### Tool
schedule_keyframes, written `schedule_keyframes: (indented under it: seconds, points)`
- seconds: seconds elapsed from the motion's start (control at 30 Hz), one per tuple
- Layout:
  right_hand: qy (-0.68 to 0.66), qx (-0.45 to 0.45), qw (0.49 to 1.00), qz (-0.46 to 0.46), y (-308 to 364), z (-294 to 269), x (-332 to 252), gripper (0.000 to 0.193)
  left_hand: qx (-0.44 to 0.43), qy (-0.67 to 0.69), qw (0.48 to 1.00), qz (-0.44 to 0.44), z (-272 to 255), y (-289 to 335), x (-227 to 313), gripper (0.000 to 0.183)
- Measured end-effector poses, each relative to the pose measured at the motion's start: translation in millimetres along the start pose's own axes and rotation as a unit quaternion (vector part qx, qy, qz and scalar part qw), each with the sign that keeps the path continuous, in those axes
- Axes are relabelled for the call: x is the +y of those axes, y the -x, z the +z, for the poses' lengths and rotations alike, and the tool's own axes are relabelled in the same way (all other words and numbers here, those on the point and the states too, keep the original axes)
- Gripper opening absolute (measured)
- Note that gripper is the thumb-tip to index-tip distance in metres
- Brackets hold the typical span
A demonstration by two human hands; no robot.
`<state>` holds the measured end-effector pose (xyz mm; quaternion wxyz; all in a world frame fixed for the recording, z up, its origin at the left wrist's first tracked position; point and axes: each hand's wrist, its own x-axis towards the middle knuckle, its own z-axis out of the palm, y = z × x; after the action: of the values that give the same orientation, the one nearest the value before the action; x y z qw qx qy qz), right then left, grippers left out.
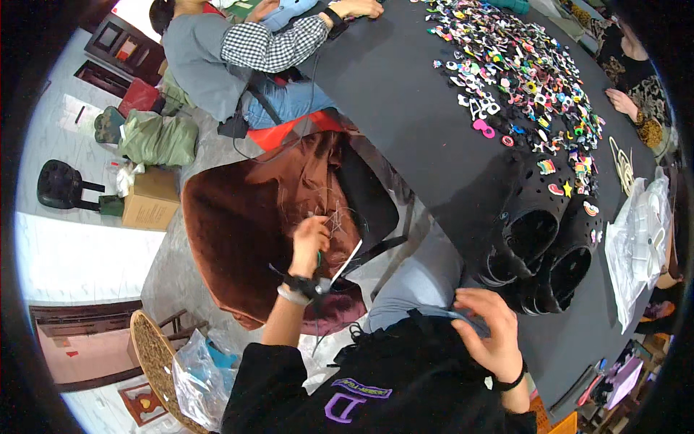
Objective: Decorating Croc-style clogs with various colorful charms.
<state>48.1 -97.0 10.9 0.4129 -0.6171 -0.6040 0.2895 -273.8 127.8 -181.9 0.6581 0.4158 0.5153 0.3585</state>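
My left hand (pixel 311 240) is closed over the brown velvety cloth (pixel 238 239), with a tangle of thin pale strands (pixel 336 217) at its fingertips. A narrow white strip (pixel 347 262) slants near that wrist; whether it is held or attached cannot be made out. Over my lap, by the table's near edge, my right hand (pixel 490 329) holds nothing, its fingers curved and apart. Beyond it, two black clogs (pixel 531 226) stand side by side on the dark table (pixel 405 101), with colourful charms on their uppers.
A heap of small colourful shoe charms (pixel 520 72) covers the far right of the table. Clear plastic bags (pixel 632 242) lie at the right edge. Another person (pixel 210 61) works at far left, and a hand (pixel 623 103) rests at far right. A cardboard box (pixel 150 200) stands on the floor.
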Motion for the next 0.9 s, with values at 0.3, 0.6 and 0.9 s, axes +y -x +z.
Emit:
schedule_keyframes:
  seconds: [0.3, 0.6, 0.9]
  points:
    - [-0.091, 0.050, 0.985, 0.136, 39.5, -1.0, 18.3, 0.034, 0.405, -0.248, 0.875, -0.089, -136.7, -116.7, -90.0, 0.066]
    - [-0.064, 0.060, 0.983, 0.159, 42.5, 0.7, 22.3, 0.035, 0.161, -0.665, 0.705, -0.190, -103.3, -43.0, -126.7, 0.071]
    - [-0.010, 0.038, 0.989, 0.140, 41.5, 2.9, 24.0, 0.034, 0.295, -0.522, 0.794, -0.096, -111.1, -28.1, -144.4, 0.084]
